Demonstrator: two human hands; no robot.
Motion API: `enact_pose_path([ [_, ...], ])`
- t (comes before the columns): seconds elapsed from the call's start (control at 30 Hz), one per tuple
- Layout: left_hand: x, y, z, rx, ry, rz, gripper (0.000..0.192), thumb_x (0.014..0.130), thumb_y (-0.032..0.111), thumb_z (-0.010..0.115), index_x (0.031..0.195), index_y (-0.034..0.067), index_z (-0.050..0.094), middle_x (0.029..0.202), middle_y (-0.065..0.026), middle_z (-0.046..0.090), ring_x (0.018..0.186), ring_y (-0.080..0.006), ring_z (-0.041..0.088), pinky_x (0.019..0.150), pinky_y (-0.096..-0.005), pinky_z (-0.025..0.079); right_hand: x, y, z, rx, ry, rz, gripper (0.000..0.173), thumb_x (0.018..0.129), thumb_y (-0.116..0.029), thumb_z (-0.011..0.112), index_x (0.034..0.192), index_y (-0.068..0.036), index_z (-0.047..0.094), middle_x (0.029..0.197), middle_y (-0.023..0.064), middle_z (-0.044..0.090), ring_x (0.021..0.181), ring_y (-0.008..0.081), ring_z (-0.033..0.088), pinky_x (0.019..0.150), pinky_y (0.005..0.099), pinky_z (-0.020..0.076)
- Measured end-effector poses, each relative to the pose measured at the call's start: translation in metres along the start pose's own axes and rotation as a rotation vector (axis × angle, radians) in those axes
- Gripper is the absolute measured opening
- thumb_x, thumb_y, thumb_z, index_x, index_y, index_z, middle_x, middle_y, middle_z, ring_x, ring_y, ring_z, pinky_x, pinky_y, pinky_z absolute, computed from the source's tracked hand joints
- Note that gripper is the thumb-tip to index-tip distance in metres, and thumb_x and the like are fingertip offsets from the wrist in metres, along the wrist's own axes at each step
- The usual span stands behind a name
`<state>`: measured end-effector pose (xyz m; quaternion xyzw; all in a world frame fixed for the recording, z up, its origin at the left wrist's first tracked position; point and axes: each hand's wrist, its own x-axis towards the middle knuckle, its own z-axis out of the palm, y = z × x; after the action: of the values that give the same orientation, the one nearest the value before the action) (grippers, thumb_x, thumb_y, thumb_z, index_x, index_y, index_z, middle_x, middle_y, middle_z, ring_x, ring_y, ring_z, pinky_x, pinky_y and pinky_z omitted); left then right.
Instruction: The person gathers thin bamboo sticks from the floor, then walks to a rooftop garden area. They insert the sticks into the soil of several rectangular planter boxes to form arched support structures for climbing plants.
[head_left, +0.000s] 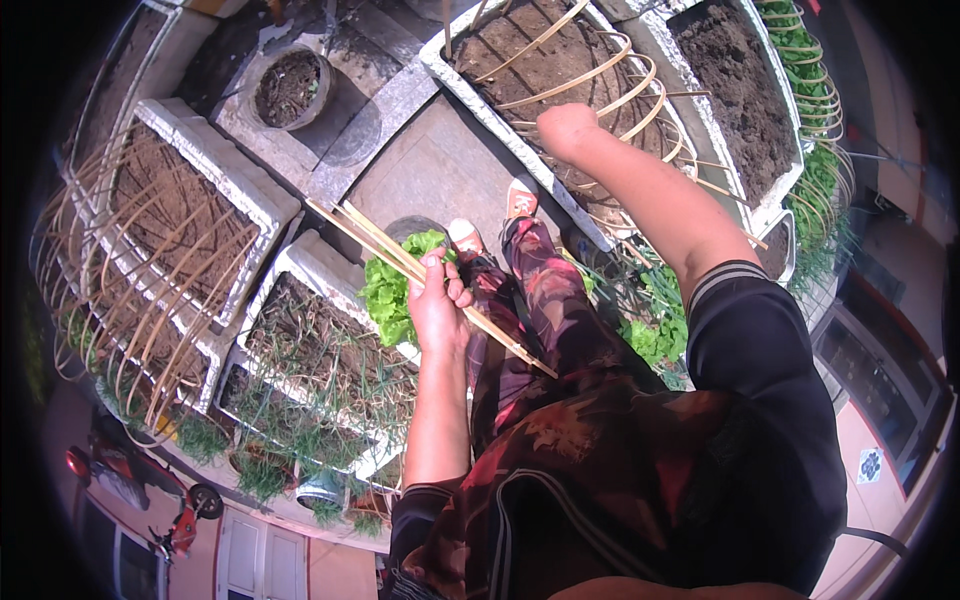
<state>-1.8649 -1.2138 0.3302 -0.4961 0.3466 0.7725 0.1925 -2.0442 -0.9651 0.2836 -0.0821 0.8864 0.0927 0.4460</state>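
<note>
My left hand grips a bundle of thin bamboo strips, which slants across in front of my legs. Over the near rim of a white foam planter filled with brown soil, my right hand is closed in a fist. A bent bamboo hoop runs up to that fist, and the fingertips are hidden under the hand. More hoops arch over the same planter, on both sides of my right hand.
Leafy lettuce grows beside my left hand. A hooped foam planter and another with grassy plants stand at left. A round pot sits on the paving. Another soil-filled box lies beyond the hooped planter at right.
</note>
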Motion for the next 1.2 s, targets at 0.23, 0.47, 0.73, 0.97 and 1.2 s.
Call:
enact_pose_path([
  [0.23, 0.016, -0.011, -0.003, 0.002, -0.023, -0.01, 0.022, 0.102, 0.024, 0.054, 0.115, 0.006, 0.053, 0.08, -0.0003, 0.05, 0.056, -0.0056, 0.039, 0.046, -0.0198, 0.034, 0.064, -0.022, 0.007, 0.0, 0.019, -0.012, 0.029, 0.088, -0.011, 0.054, 0.11, -0.009, 0.073, 0.116, 0.0101, 0.07, 0.107, 0.0276, 0.068, 0.082, 0.0413, 0.0563],
  [0.47, 0.009, -0.003, 0.004, 0.009, -0.048, -0.018, 0.023, 0.102, 0.024, 0.053, 0.116, 0.006, 0.053, 0.08, -0.0006, 0.051, 0.058, -0.0066, 0.042, 0.048, -0.0208, 0.036, 0.05, -0.022, 0.0, 0.039, 0.026, 0.024, 0.032, 0.088, -0.013, 0.054, 0.115, -0.01, 0.07, 0.118, 0.0089, 0.069, 0.109, 0.0262, 0.066, 0.086, 0.0397, 0.054],
  [0.73, 0.002, 0.013, 0.015, -0.006, -0.116, 0.047, 0.031, 0.103, 0.025, 0.05, 0.126, 0.004, 0.05, 0.085, -0.0044, 0.06, 0.067, -0.013, 0.057, 0.057, -0.0291, 0.051, -0.104, -0.02, 0.026, 0.802, 0.538, -0.137, 0.031, 0.093, -0.02, 0.06, 0.12, -0.007, 0.063, 0.111, 0.0152, 0.064, 0.101, 0.0342, 0.063, 0.088, 0.0395, 0.0507],
  [0.97, -0.005, 0.016, 0.052, -0.059, -0.247, 0.075, 0.05, 0.103, 0.033, 0.047, 0.141, 0.002, 0.036, 0.114, -0.0171, 0.056, 0.106, -0.0307, 0.061, 0.092, -0.047, 0.056, -0.19, -0.077, 0.063, 1.336, -0.356, -0.231, 0.037, 0.099, -0.041, 0.052, 0.111, -0.009, 0.065, 0.079, 0.0033, 0.066, 0.068, 0.0177, 0.065, 0.068, 0.0355, 0.0518],
  [1.2, -0.01, 0.021, 0.079, 0.11, -0.29, 0.017, 0.051, 0.103, 0.035, 0.047, 0.141, 0.003, 0.037, 0.118, -0.0186, 0.053, 0.11, -0.0341, 0.059, 0.089, -0.0533, 0.056, -0.188, -0.026, 0.065, 1.014, 0.205, -0.277, 0.022, 0.097, -0.028, 0.055, 0.105, -0.011, 0.066, 0.095, 0.0116, 0.066, 0.092, 0.0305, 0.064, 0.082, 0.0387, 0.0505],
])
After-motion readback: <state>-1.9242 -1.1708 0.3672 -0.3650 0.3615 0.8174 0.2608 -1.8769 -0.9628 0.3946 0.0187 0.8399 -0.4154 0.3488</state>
